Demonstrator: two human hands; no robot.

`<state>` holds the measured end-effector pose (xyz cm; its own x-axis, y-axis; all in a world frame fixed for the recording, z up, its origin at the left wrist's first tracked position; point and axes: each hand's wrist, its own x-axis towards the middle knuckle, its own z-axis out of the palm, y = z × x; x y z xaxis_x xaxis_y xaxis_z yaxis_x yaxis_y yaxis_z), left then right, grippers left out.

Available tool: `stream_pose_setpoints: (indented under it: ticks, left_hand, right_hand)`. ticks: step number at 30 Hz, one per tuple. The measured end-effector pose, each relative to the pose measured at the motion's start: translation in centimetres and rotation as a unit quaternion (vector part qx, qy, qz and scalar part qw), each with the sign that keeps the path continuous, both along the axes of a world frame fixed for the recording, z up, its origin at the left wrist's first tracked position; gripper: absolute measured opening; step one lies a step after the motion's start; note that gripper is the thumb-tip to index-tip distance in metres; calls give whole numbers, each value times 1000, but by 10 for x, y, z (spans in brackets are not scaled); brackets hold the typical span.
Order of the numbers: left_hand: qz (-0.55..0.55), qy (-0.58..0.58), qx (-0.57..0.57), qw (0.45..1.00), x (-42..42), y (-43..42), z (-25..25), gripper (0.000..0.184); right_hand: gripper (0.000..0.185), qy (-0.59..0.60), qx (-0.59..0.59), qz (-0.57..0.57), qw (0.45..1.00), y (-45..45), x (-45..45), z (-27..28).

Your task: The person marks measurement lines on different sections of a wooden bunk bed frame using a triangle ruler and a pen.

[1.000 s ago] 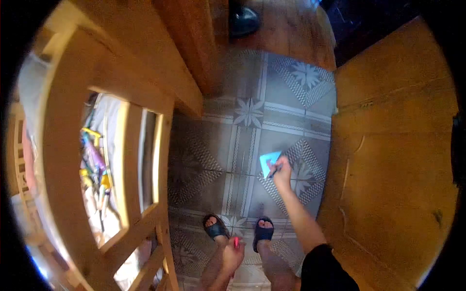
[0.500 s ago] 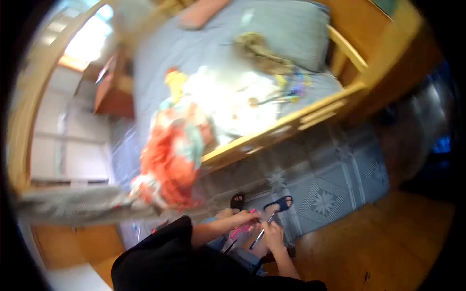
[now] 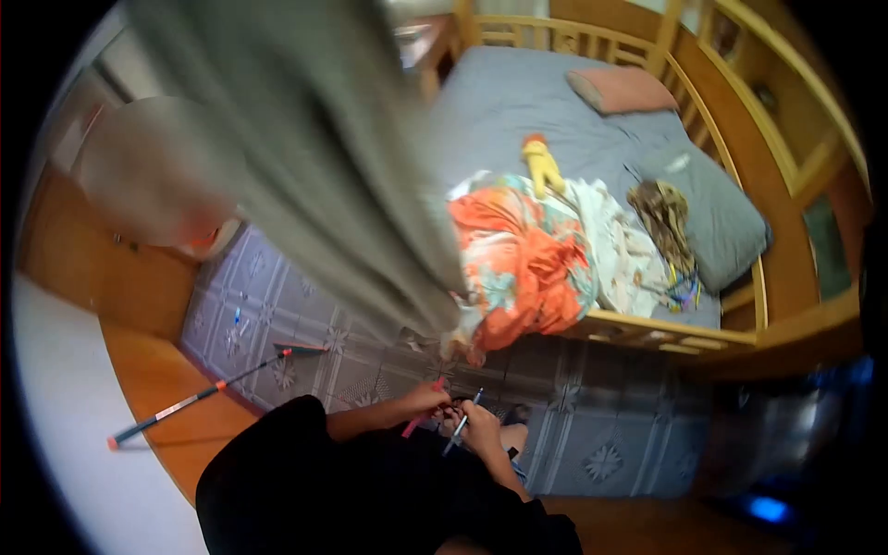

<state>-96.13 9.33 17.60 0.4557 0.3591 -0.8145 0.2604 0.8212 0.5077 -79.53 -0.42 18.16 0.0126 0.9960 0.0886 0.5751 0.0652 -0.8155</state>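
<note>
My left hand (image 3: 425, 400) is closed round a pink strip-like object (image 3: 413, 427), whose ends stick out above and below the fingers. Close beside it on the right, my right hand (image 3: 481, 428) grips a thin pen-like stick (image 3: 462, 424), pale with a darker end, held at a slant. Both hands are low in front of my body, over the tiled floor. The fingertips are small and partly hidden, so I cannot tell whether the two objects touch.
A wooden-railed bed (image 3: 647, 328) holds an orange patterned cloth (image 3: 532, 268), a yellow toy (image 3: 542, 168) and pillows (image 3: 708, 217). A grey curtain (image 3: 314, 139) hangs at the upper left. A long-handled tool (image 3: 190, 400) leans across the lower left, over the tiles (image 3: 601, 458).
The view has swung from the doorway floor to the bed and curtain. My right hand has come beside my left; the light-blue triangular piece it held earlier no longer shows.
</note>
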Motion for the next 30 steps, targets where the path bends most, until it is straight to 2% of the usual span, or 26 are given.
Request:
stream_pose_setpoints:
  ticks: [1,2,4,5,7,8,9,10,13,15,16,17,20,21,22,24,25,26,28,30]
  left_hand:
    - [13,34,60,998,-19,2,10,10]
    - [39,25,64,997,-38,-1,19,10]
    - [129,153,109,974,-61,-5,77,13]
    - [154,145,104,972,-80,-10,77,13]
    - [193,220,229,928,-116,-29,66,16]
    - [217,217,221,926,-129,-40,57,16]
    - [254,261,249,897,-144,-51,46,16]
    - [281,310,273,866,-158,-59,45,17]
    - [311,370,269,833,-187,-77,51,17]
    - [350,382,267,813,-211,-68,52,18]
    - [349,379,264,815,-226,-60,53,18]
    - [365,390,286,796,-239,-52,53,18]
    - [372,399,346,763,-290,-2,66,17]
    - [369,398,386,746,-317,19,71,16]
    - [352,395,388,755,-349,44,80,16]
    - [311,406,374,774,-402,85,97,16]
    - [350,371,375,774,-429,107,101,16]
    - [337,367,379,780,-457,132,107,16]
    - [307,367,437,761,-507,175,124,12]
    - [328,298,428,788,-543,223,135,9]
  right_hand:
    - [25,20,-20,25,999,11,-15,7]
    - [25,9,-16,50,999,20,-26,13]
    - [29,108,-131,51,984,34,-46,21]
    - [29,146,-202,60,967,40,-55,19]
    - [29,142,-186,105,967,44,-78,1]
    - [28,156,-162,128,966,49,-88,-14]
    - [27,203,-205,165,943,51,-99,-37]
    - [27,200,-211,178,940,59,-114,-34]
    - [20,201,-198,234,930,66,-159,-38]
    - [21,179,-253,234,922,81,-186,-39]
    - [22,159,-296,234,912,93,-203,-37]
    - [22,156,-299,229,913,105,-220,-35]
    - [29,234,-332,204,891,143,-288,-26]
    - [31,252,-400,161,866,163,-315,-20]
    - [33,273,-465,117,834,184,-344,-18]
    - [44,346,-474,76,806,216,-395,3]
    - [49,354,-488,65,796,233,-418,24]
    - [54,363,-496,56,787,253,-440,36]
    - [48,387,-475,54,788,280,-477,45]
    - [44,415,-444,44,793,305,-503,44]
